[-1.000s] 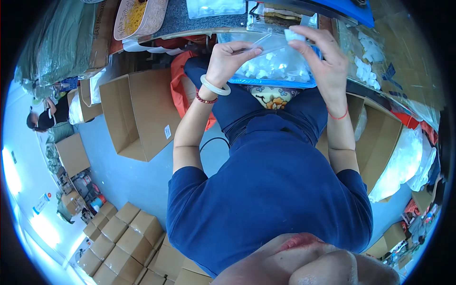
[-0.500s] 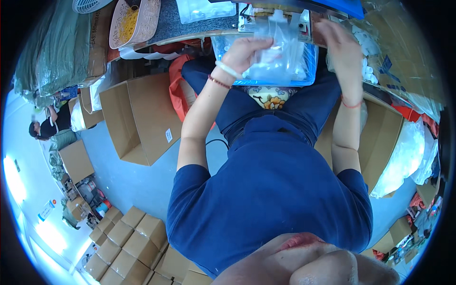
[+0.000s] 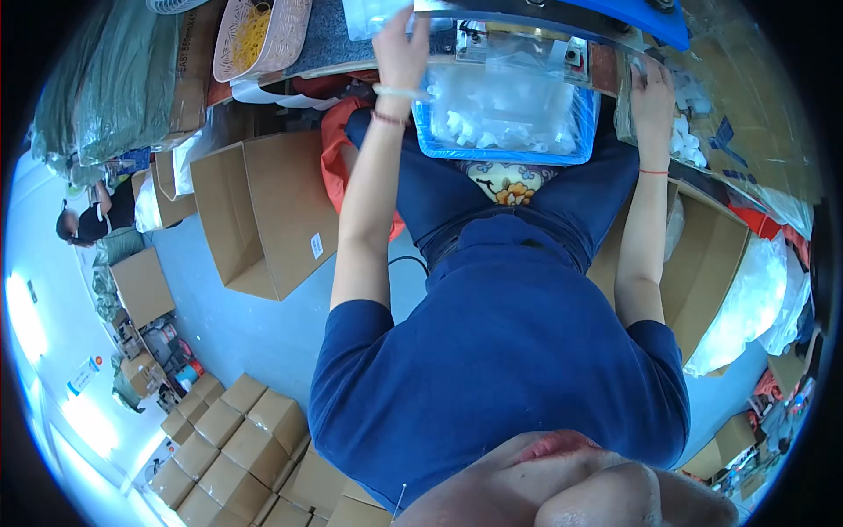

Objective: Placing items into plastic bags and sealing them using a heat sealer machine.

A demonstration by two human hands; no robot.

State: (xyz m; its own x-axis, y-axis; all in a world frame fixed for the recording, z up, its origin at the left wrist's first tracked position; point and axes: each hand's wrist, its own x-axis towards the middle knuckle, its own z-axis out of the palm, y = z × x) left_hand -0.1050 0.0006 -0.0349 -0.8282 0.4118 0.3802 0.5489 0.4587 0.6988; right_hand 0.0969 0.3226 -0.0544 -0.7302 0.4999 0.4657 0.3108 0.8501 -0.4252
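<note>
My left hand (image 3: 401, 54) reaches over the desk at a stack of clear plastic bags (image 3: 362, 19), its fingers apart and slightly blurred. Whether a fingertip touches the top bag I cannot tell. At the right, my right hand (image 3: 652, 95) lies over the near edge of a cardboard box holding small white plastic pieces (image 3: 692, 145). Its fingers are spread and point away from me. Between my hands, a blue tray (image 3: 575, 159) rests over my lap, with clear bags of white pieces (image 3: 479, 132) in it. A metal fixture (image 3: 575, 54) is at the desk edge above the tray.
A pink basket (image 3: 291, 39) with yellow rubber bands stands at the back left. An open cardboard box (image 3: 285, 211) is on the floor to my left, another (image 3: 702, 255) to my right. Stacked cartons (image 3: 237, 439) and another person (image 3: 92, 220) are farther left.
My left hand has moved from the clear bag at the fixture to the bag stack. My right hand has moved down and right to the white pieces. The bag now lies over the tray.
</note>
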